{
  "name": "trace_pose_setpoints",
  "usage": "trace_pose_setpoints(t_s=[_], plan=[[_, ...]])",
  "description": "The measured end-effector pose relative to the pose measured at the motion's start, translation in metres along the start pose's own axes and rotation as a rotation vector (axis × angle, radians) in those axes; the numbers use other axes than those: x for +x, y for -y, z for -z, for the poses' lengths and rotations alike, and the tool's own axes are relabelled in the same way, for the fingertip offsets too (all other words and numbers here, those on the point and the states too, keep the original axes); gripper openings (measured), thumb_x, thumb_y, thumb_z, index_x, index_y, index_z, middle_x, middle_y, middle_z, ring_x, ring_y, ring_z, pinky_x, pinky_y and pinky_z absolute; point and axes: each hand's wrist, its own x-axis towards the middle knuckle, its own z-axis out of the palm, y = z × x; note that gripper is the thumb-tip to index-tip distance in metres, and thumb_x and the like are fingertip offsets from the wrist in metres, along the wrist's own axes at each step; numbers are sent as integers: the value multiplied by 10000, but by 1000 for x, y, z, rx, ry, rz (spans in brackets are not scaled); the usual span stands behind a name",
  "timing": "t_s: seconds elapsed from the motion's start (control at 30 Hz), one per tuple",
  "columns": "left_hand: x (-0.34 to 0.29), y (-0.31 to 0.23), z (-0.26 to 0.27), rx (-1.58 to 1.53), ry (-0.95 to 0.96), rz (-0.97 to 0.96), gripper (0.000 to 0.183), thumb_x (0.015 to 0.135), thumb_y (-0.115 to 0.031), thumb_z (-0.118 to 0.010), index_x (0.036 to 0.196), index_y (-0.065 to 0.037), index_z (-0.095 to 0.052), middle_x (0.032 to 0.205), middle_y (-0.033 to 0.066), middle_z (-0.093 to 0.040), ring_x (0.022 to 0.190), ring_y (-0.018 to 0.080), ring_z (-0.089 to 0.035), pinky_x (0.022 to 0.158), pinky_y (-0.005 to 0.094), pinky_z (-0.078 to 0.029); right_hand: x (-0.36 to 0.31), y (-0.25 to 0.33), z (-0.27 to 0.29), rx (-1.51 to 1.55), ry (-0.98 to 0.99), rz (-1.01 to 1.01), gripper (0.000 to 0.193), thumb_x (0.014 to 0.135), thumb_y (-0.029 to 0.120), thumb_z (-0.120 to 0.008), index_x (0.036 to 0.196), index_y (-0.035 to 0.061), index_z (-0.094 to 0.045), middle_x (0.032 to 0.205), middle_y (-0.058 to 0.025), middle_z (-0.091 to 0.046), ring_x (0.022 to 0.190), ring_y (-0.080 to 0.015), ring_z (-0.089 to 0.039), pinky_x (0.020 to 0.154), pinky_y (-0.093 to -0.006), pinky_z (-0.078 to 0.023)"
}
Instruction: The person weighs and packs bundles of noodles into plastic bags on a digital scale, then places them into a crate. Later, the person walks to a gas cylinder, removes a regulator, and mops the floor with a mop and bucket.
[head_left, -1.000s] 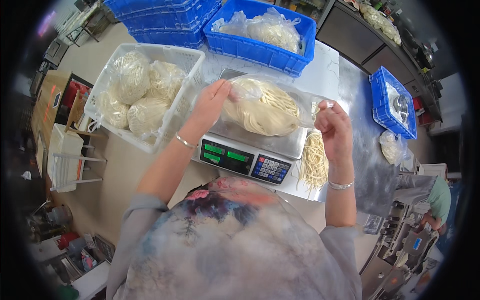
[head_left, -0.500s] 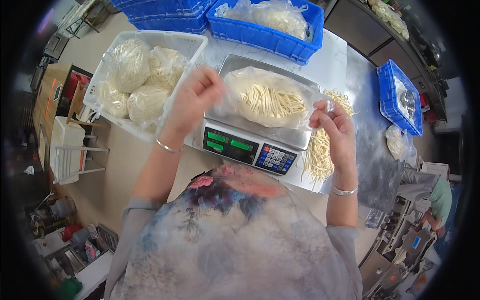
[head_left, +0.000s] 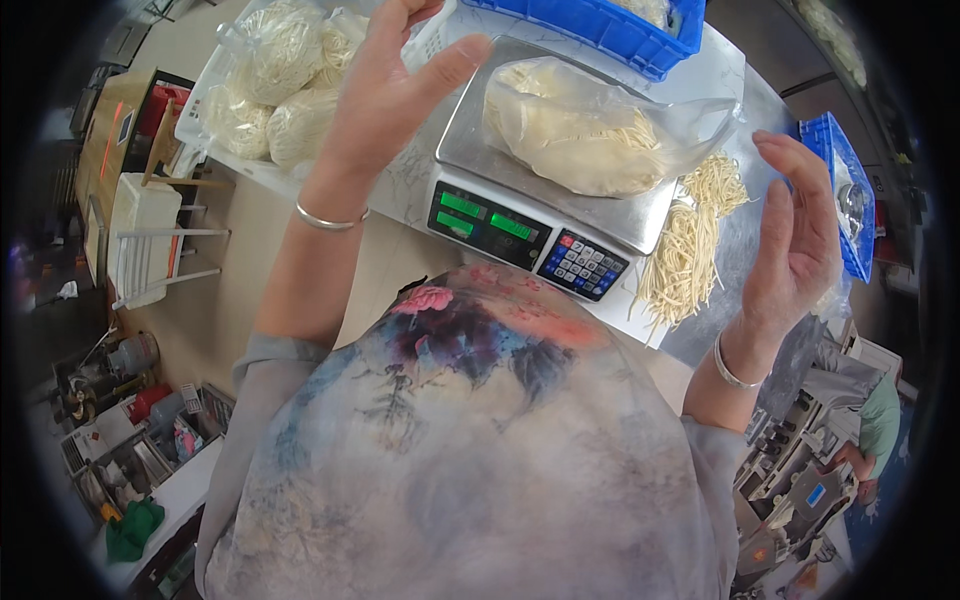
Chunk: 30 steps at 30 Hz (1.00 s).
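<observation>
A clear plastic bag of noodles (head_left: 580,130) lies on the steel pan of a digital scale (head_left: 535,235), its loose mouth stretching toward the right. My left hand (head_left: 405,85) is raised by the scale's left edge, thumb and fingers apart, holding nothing. To the right of the bag's mouth my right hand (head_left: 795,235) hovers open, fingers spread and apart from the bag. A heap of loose noodles (head_left: 690,245) rests on the table beside the scale, between it and my right hand.
A white basket (head_left: 205,130) of bagged noodles stands at the left. One blue crate (head_left: 650,50) sits behind the scale, another blue crate (head_left: 850,190) at the far right. A person in a green top (head_left: 880,425) is at the lower right near machinery.
Both hands have let go of the bag and moved apart, the left up and the right outward. The bag now lies flopped on the scale. The whole view has shifted somewhat.
</observation>
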Motion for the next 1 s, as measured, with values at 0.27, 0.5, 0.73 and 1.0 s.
trace_pose_setpoints(t_s=[0.27,0.5,0.73,1.0], plan=[[-18,-17,-23,542,34,-249,431,862,-250,-616,1184,-5,-466,1122,85,-526,1109,202,-475,1011,326,-321,9,2,-24,-3,88,2,124,864,-10,-523,940,-19,-620,961,-79,-636,923,-157,-580,854,-272,-426],[-6,17,-41,125,270,-5,162,905,-191,-521,854,-43,-564,851,61,-577,886,179,-545,966,349,-363,17,-7,-52,-327,414,-196,100,841,67,-558,901,26,-627,861,-114,-638,805,-271,-620,745,-334,-478],[4,23,-30,-876,114,269,218,974,-197,-410,864,-46,-523,808,41,-585,715,131,-517,788,275,-426,27,-47,-125,-322,633,-175,145,816,138,-594,894,27,-645,943,-144,-620,890,-321,-606,799,-410,-477],[-2,15,-32,-769,90,223,165,975,-177,-370,917,-73,-485,1262,241,-515,569,70,-381,879,306,-412,23,-53,-148,-473,517,-57,189,755,109,-638,931,53,-599,999,-125,-550,1013,-314,-552,798,-404,-483]])
